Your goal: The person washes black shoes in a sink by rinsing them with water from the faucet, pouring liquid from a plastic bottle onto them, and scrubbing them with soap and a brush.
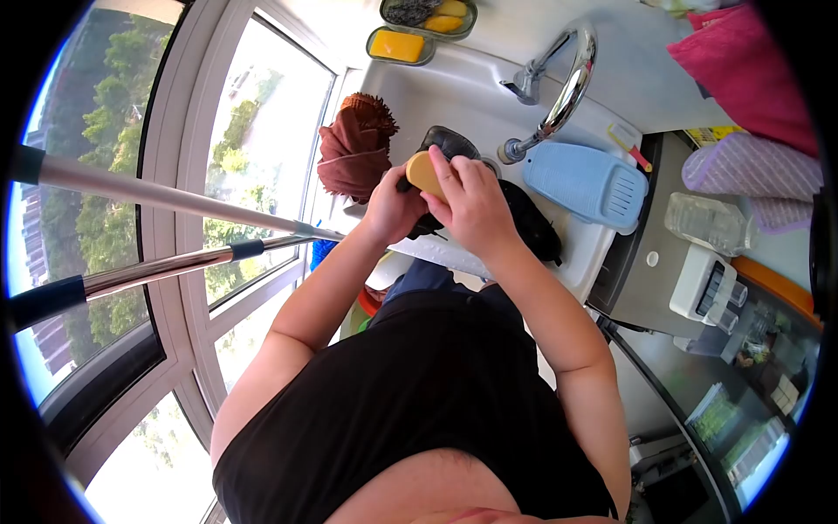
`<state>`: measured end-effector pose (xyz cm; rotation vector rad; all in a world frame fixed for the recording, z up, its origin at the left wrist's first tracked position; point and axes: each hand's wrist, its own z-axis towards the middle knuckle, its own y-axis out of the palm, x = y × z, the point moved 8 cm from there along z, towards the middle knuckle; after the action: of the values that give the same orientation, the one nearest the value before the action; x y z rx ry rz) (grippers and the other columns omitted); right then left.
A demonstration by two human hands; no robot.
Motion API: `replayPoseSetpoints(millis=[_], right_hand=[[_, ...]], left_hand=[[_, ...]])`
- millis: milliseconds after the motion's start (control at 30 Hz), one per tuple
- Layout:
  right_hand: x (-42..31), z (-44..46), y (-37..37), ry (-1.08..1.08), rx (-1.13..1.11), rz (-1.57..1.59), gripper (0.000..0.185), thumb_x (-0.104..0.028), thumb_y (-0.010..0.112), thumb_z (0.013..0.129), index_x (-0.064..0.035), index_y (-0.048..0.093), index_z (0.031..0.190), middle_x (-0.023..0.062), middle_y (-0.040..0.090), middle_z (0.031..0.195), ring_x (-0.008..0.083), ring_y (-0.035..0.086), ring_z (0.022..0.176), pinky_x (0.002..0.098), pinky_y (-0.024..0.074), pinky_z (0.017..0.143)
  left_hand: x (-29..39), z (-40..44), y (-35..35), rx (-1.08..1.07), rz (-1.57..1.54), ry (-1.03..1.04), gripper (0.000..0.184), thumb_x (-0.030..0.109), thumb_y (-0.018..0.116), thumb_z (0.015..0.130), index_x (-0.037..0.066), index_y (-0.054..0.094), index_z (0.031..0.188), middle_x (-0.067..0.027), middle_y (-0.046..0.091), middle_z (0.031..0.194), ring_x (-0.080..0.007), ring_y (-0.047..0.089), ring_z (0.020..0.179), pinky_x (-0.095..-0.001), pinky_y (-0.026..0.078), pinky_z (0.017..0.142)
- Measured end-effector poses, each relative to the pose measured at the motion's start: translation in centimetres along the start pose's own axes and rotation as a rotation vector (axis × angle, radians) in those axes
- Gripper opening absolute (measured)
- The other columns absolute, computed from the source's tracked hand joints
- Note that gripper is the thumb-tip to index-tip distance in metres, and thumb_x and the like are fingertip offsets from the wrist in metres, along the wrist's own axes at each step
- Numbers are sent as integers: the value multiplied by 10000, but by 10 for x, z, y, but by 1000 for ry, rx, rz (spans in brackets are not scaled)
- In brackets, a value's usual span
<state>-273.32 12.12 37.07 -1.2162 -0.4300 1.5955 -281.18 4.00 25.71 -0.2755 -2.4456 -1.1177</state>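
Note:
Both of my hands are together over a white sink (pixel 410 83). My right hand (pixel 471 201) grips a tan oval block (pixel 425 175) with thumb and fingers; whether it is soap or a brush back, I cannot tell. Curled right beside it, my left hand (pixel 393 208) is closed at a black item, mostly hidden by the fingers. A dark, rounded piece (pixel 449 140) lies behind the hands in the basin. More black material (pixel 531 223) spreads to the right, under my right wrist; its kind is unclear.
Brown cloth (pixel 353 157) hangs at the sink's left edge. A chrome faucet (pixel 580 79) arches over the back. On the right lies a light blue washboard (pixel 585 183) beside a red-handled brush (pixel 633 148). Yellow soap (pixel 395 45) sits in a dish. Metal poles (pixel 175 205) cross the left side.

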Motion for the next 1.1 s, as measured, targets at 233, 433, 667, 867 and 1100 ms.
replayPoseSetpoints(millis=[233,433,667,867,1100], right_hand=[[-5,-12,14,-46,-12,13,681,-264,740,874,15,489,1443,123,538,997,319,560,901,428,490,816],[15,-5,3,60,10,-2,638,-251,738,876,10,520,1415,128,536,986,316,561,902,423,487,808],[36,-6,-6,164,76,-33,614,-233,728,885,20,525,1406,134,539,989,319,567,908,426,486,806],[57,-14,-13,261,157,-59,644,-230,747,872,19,518,1420,133,528,1006,310,563,915,407,488,847],[43,-22,-28,287,-8,-6,612,-209,736,881,27,528,1406,155,550,1025,321,580,933,416,504,849]], left_hand=[[-2,15,-19,-94,52,12,483,344,365,1047,-12,543,1321,-176,655,1229,-339,641,1096,-494,460,1071],[-12,13,-18,-123,49,-54,514,372,318,1054,26,514,1379,-171,630,1297,-344,621,1161,-496,426,1104],[-17,9,-8,-192,-64,-138,507,371,309,1055,38,532,1364,-155,646,1277,-313,629,1150,-492,429,1093],[-15,4,-9,-180,44,-139,520,369,340,1037,19,532,1369,-150,649,1273,-289,634,1151,-444,435,1091],[7,-15,16,-455,1163,19,516,270,543,871,-31,563,1289,-117,643,1266,-230,594,1187,-374,452,1037]])
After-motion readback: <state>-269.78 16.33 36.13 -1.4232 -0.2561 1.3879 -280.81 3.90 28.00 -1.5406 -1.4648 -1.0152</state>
